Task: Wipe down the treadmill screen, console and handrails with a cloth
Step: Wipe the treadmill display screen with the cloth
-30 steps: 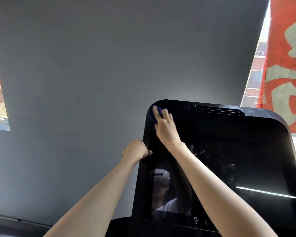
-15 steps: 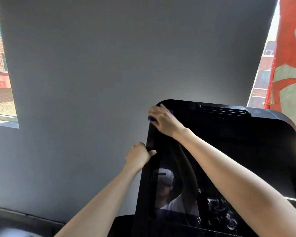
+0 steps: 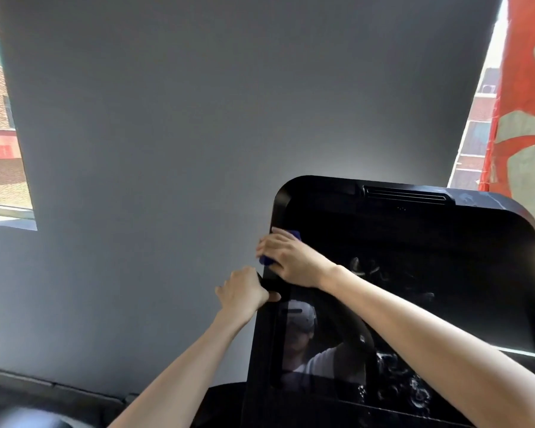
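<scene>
- The right hand (image 3: 286,261) is at the left border of the screen (image 3: 414,242), a little below the top corner. Its grip is closed over a bunched blue cloth (image 3: 292,233), which peeps out above the fingers and again below them.
- The left hand (image 3: 241,291) sits just beneath, its grip clamped on the same border, with the thumb on the front face and the fingers hidden behind.
- The step in hand looks like the wipe along that border. To do it well, run the cloth in one unbroken stroke along the edge, folded over front and side at once, with light, steady pressure.
- The left hand's hold braces the panel against the push. It should shift down ahead of the cloth, or the patch under it goes unwiped.
- Pale marks (image 3: 365,267) show on the dark glass to the right of the hands; I cannot tell whether they are smears or reflections. The broad face will want overlapping passes.
- The screen faces the person and seems to lean back a little, with its vent slot (image 3: 405,194) uppermost. The border being wiped runs up and down, tipped slightly rightward toward the top.
- I cannot settle the screen's long axis, because its right and lower sides run out of view.
- The cloth is crumpled and has no clear axis.
</scene>
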Available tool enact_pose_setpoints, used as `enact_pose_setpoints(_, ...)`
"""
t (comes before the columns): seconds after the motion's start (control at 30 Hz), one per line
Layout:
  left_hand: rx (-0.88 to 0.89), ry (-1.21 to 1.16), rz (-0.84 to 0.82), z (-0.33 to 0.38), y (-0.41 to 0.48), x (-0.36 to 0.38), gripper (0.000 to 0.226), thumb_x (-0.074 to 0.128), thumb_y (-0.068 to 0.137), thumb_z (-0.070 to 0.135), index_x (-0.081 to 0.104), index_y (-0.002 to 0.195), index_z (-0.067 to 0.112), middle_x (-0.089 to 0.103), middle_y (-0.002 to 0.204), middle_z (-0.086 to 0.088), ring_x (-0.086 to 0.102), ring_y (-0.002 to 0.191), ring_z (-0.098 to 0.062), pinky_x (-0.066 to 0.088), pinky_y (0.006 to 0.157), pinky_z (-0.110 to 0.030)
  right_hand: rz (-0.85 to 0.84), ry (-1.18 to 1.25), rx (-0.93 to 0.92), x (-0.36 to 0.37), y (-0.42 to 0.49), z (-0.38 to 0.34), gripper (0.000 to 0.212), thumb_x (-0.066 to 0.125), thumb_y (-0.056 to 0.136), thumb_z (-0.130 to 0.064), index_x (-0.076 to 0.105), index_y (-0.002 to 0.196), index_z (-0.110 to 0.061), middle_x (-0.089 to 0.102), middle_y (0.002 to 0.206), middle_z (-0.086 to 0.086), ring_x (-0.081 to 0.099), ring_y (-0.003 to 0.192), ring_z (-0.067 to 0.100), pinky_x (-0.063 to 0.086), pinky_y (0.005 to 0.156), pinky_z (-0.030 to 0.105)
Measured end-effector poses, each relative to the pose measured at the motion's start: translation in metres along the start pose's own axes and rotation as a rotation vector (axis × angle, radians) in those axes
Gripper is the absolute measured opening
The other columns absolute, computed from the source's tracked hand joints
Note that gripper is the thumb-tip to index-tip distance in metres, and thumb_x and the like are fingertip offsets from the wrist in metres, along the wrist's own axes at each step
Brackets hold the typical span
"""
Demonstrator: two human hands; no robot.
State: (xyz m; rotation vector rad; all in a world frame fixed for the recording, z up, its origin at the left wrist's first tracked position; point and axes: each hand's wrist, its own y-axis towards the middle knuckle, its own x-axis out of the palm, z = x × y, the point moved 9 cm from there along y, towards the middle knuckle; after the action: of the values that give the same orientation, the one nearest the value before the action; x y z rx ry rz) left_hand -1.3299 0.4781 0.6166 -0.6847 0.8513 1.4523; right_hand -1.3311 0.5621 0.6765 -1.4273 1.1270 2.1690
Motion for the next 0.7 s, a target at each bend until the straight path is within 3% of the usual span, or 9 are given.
enact_pose_setpoints(0.07,-0.028,-0.031,0.020,-0.001,-0.005,-0.002,0.041,0.075,0.074,0.044,0.064,0.106,0.021,0.066,0.107,-0.003,0.060,0.105,-0.027,0.042,0.089,-0.039,-0.117,0.029,-0.095,0.008,-0.012,-0.013,0.033,0.049,0.090,-0.019,0.061,0.120,-0.011,0.057,0.130,0.002,0.041,0.130,0.016,0.012,0.119,0.034)
enact_pose_setpoints(0.17,-0.036,-0.046,0.021,0.000,-0.009,-0.003,0.039,0.074,0.075,0.042,0.063,0.104,0.017,0.066,0.106,-0.004,0.060,0.105,-0.028,0.041,0.092,-0.042,-0.202,-0.081,-0.128,-0.002,0.000,-0.002,0.034,0.050,0.094,-0.017,0.056,0.128,-0.015,0.049,0.139,-0.001,0.033,0.136,0.013,0.005,0.118,0.027)
enact_pose_setpoints(0.3,-0.039,-0.055,0.018,-0.001,-0.009,0.000,0.039,0.074,0.074,0.044,0.064,0.096,0.013,0.066,0.100,-0.005,0.061,0.102,-0.031,0.039,0.097,-0.048,0.133,-0.099,0.267,-0.051,0.037,0.059,0.028,0.052,0.093,-0.012,0.060,0.119,-0.007,0.053,0.132,0.006,0.038,0.132,0.019,0.004,0.115,0.027)
enact_pose_setpoints(0.37,-0.047,-0.069,0.015,-0.001,-0.009,0.001,0.039,0.075,0.073,0.043,0.064,0.095,0.012,0.066,0.100,-0.005,0.061,0.102,-0.031,0.039,0.097,-0.048,0.185,-0.087,0.332,-0.046,0.039,0.057,0.022,0.055,0.088,-0.007,0.063,0.108,-0.004,0.058,0.119,0.011,0.045,0.123,0.026,0.012,0.116,0.035)
enact_pose_setpoints(0.47,-0.066,-0.069,0.015,-0.002,-0.008,0.000,0.039,0.074,0.076,0.038,0.064,0.105,0.014,0.065,0.108,-0.006,0.058,0.109,-0.030,0.038,0.098,-0.046,0.052,-0.089,0.047,0.004,0.012,0.004,0.020,0.057,0.080,-0.008,0.067,0.098,-0.007,0.064,0.105,0.011,0.053,0.112,0.032,0.031,0.109,0.048)
enact_pose_setpoints(0.53,-0.065,-0.047,0.026,-0.003,-0.010,-0.001,0.040,0.069,0.080,0.032,0.059,0.116,0.016,0.063,0.114,-0.007,0.057,0.111,-0.030,0.039,0.097,-0.043,-0.026,-0.113,-0.126,0.026,-0.020,-0.024,0.035,0.051,0.082,-0.013,0.064,0.114,-0.008,0.062,0.120,0.006,0.048,0.124,0.025,0.026,0.114,0.042)
enact_pose_setpoints(0.6,-0.063,-0.043,0.025,-0.004,-0.012,0.000,0.045,0.070,0.079,0.038,0.058,0.117,0.017,0.063,0.114,-0.007,0.058,0.110,-0.029,0.040,0.095,-0.042,-0.050,-0.168,-0.233,0.024,-0.032,-0.026,0.046,0.055,0.082,-0.010,0.056,0.128,-0.010,0.055,0.133,0.004,0.040,0.133,0.021,0.018,0.116,0.038)
enact_pose_setpoints(0.63,-0.064,-0.049,0.012,-0.004,-0.012,0.001,0.046,0.071,0.078,0.043,0.059,0.114,0.017,0.064,0.113,-0.007,0.058,0.109,-0.030,0.040,0.094,-0.042,-0.048,-0.209,-0.238,0.018,-0.029,-0.019,0.053,0.060,0.080,-0.006,0.051,0.133,-0.011,0.050,0.138,0.004,0.035,0.136,0.021,0.016,0.116,0.037)
enact_pose_setpoints(0.7,-0.067,-0.056,-0.013,-0.002,-0.011,0.001,0.044,0.073,0.076,0.045,0.061,0.104,0.014,0.065,0.108,-0.006,0.059,0.105,-0.030,0.040,0.094,-0.042,0.060,-0.203,-0.067,-0.012,-0.018,0.014,0.066,0.059,0.079,0.004,0.041,0.141,-0.013,0.039,0.147,0.001,0.025,0.141,0.020,0.010,0.116,0.033)
